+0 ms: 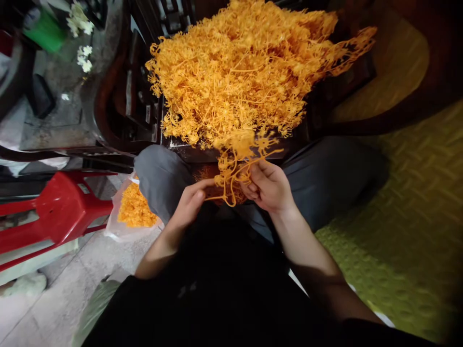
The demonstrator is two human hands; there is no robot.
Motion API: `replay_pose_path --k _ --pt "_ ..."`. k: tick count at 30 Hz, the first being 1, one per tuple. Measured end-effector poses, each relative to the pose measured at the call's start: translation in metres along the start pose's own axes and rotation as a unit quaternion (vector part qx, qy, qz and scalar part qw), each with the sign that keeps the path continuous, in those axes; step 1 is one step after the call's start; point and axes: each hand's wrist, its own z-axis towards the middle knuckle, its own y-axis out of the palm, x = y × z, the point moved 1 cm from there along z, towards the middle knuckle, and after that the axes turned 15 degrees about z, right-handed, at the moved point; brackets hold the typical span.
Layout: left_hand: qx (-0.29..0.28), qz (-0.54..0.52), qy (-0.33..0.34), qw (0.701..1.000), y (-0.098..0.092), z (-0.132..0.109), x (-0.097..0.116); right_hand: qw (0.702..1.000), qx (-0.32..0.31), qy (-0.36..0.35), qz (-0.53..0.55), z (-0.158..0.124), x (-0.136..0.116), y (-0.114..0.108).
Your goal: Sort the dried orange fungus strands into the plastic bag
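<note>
A big tangled heap of orange plastic sprigs (246, 72) lies on a dark wooden stand in front of my knees. My right hand (269, 185) is closed around a bunch of the orange sprigs (237, 166) that trails down from the heap. My left hand (191, 202) is beside it, fingers curled, pinching a thin orange strand at the lower end of the same bunch. Both hands hover over my lap, between my grey-trousered knees.
A clear plastic bag (119, 229) with loose orange pieces (135, 209) sits on the floor by my left knee. A red plastic stool (58, 207) lies on its side at the left. A green patterned mat (405, 226) covers the seat at right. White flowers (81, 29) lie far left.
</note>
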Motion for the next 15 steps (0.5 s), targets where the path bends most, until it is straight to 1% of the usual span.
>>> replay_pose_path --k 2,3,6,9,12,15 --pt "0.018 -0.078 -0.017 0.997 0.011 0.01 0.001 0.999 -0.01 0.025 -0.034 0.0 0.002 0.001" --pt "0.027 -0.1 -0.028 0.994 0.015 0.014 0.001 0.998 -0.009 0.028 -0.053 0.0 0.003 0.0" --pt "0.052 -0.078 -0.064 0.993 0.02 0.025 0.005 0.994 0.008 0.015 -0.108 -0.001 0.004 -0.004" --pt "0.068 -0.08 -0.077 0.991 0.023 0.029 0.011 0.991 -0.009 0.009 -0.131 -0.003 0.005 -0.008" --pt "0.086 -0.097 -0.072 0.989 0.025 0.03 0.015 0.981 -0.007 -0.024 -0.194 -0.004 0.004 -0.007" --pt "0.076 -0.079 -0.074 0.991 0.025 0.032 0.014 0.951 0.009 -0.081 -0.299 -0.003 -0.001 -0.003"
